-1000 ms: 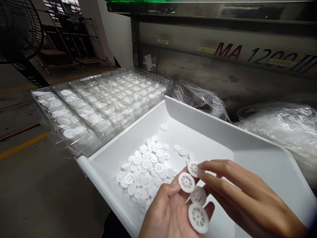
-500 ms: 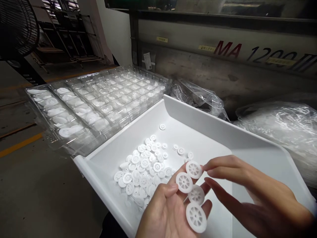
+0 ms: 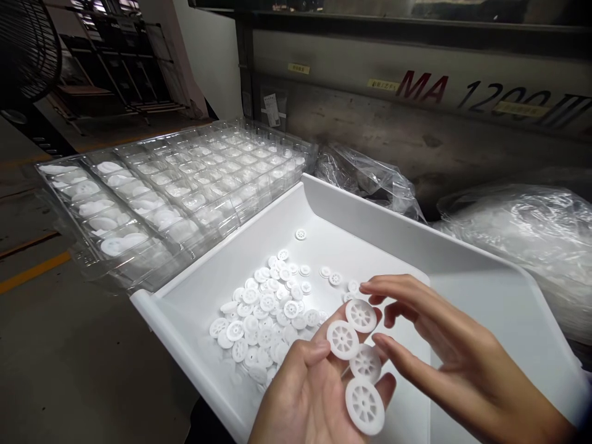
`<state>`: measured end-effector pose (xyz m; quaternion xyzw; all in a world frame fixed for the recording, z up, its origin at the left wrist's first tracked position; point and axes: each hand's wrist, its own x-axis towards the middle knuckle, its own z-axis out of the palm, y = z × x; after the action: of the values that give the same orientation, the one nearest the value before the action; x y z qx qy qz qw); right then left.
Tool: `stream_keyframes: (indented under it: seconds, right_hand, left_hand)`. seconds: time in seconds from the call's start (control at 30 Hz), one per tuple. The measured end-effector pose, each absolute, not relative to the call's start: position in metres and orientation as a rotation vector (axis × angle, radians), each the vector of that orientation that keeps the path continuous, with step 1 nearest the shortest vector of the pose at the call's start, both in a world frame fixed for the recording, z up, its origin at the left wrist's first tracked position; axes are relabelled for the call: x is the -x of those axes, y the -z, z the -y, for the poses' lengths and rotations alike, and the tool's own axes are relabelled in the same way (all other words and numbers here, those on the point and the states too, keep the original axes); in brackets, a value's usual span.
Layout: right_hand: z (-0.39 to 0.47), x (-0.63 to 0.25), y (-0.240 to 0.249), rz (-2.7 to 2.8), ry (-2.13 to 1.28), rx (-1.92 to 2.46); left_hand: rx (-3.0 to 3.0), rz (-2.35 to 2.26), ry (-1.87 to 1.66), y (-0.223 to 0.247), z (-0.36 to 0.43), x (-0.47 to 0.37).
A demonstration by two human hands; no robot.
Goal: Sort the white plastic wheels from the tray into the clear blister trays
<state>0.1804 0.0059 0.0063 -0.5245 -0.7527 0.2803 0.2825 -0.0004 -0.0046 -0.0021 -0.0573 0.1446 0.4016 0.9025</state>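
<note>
Several white spoked plastic wheels [image 3: 342, 340] lie in a row along the fingers of my left hand [image 3: 308, 394], palm up, with the thumb against one wheel. My right hand [image 3: 444, 351] is just to the right, its fingers apart and curved around the topmost wheel [image 3: 361, 316]; whether a fingertip touches it I cannot tell. Beneath both hands is a white plastic bin [image 3: 370, 243]. A heap of the same kind of wheels [image 3: 266, 302] lies in its left part, with a few loose ones farther back.
Left of the bin stands a clear compartment tray [image 3: 185, 191] filled with white parts. Clear plastic bags [image 3: 522, 234] lie behind and to the right. A machine panel [image 3: 342, 111] rises at the back, and a black fan [image 3: 28, 49] stands at the far left.
My right hand has shifted a little left and up, its fingers reaching closer around the topmost wheel. My left hand and its wheels look nearly the same; the view has moved slightly.
</note>
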Motion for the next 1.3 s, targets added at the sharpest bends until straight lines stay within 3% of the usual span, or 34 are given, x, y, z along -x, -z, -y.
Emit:
stream_keyframes:
  seconds: [0.27, 0.43, 0.73, 0.93, 1.17, 1.3]
  right_hand:
    - [-0.02, -0.181, -0.005, 1.701, -0.979, 1.351]
    - [-0.048, -0.201, 0.026, 1.485, -0.994, 1.563]
    - [-0.051, -0.193, 0.075, 1.912, -0.853, 2.094]
    - [-0.054, -0.195, 0.059, 1.969, -0.916, 2.04]
    - [-0.04, -0.196, 0.0, 1.554, -1.212, 1.725]
    - [-0.023, -0.18, -0.009, 1.468, -1.366, 1.63]
  left_hand:
    - [0.196, -0.32, -0.775, 0.007, 0.005, 0.005]
    - [0.208, -0.392, -0.808, 0.005, 0.003, 0.008]
    - [0.183, -0.442, -0.792, 0.001, 0.002, 0.007]
    - [0.145, -0.395, -0.807, 0.004, 0.002, 0.008]
    - [0.114, -0.415, -0.79, 0.006, 0.002, 0.009]
    - [0.086, -0.407, -0.788, 0.007, 0.004, 0.006]
